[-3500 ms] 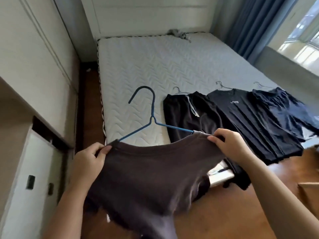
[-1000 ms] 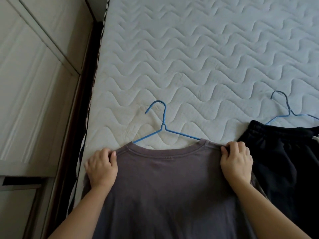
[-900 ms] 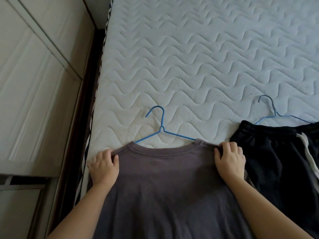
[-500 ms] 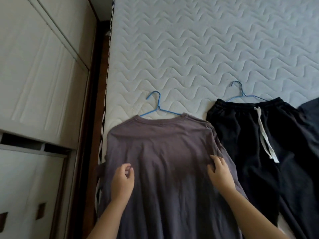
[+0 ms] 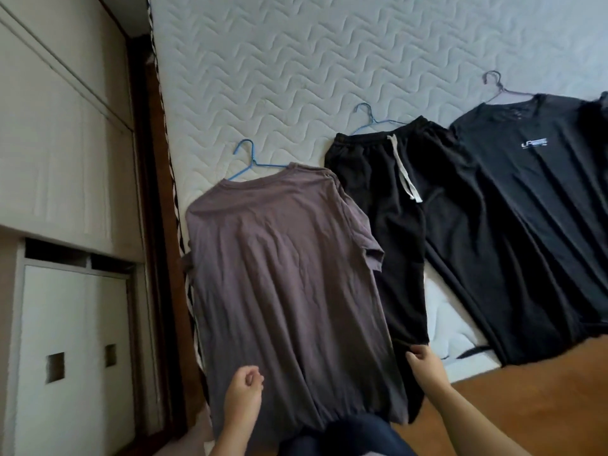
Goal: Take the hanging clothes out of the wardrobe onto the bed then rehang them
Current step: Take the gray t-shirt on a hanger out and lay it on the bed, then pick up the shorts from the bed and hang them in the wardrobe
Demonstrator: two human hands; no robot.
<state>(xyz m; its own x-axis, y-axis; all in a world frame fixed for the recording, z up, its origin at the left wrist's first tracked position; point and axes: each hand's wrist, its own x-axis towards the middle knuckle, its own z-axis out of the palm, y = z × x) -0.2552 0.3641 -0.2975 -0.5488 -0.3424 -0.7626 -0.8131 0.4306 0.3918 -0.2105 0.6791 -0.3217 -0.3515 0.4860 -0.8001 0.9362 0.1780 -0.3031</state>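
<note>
A grey-brown T-shirt (image 5: 286,274) lies flat on the white quilted bed (image 5: 296,60), its hem hanging over the near edge. The hook of its blue hanger (image 5: 250,159) sticks out at the collar. My left hand (image 5: 245,393) hovers over the shirt's lower part, fingers loosely curled, holding nothing. My right hand (image 5: 424,363) is at the shirt's lower right edge, by the hem of the black trousers (image 5: 388,199), fingers loosely bent. The trousers lie on a blue hanger (image 5: 370,118). A black T-shirt (image 5: 533,209) on a pale hanger (image 5: 496,83) lies to the right.
The pale wardrobe (image 5: 59,126) stands on the left, across a narrow dark gap from the bed. Wood floor (image 5: 526,390) shows at the lower right. Another dark garment (image 5: 592,110) is cut off by the right edge. My dark trouser leg (image 5: 345,436) shows at the bottom.
I laid the grey-brown shirt on the bed and let go of its shoulders. Both hands slid down the shirt to its lower part, and my view pulled back.
</note>
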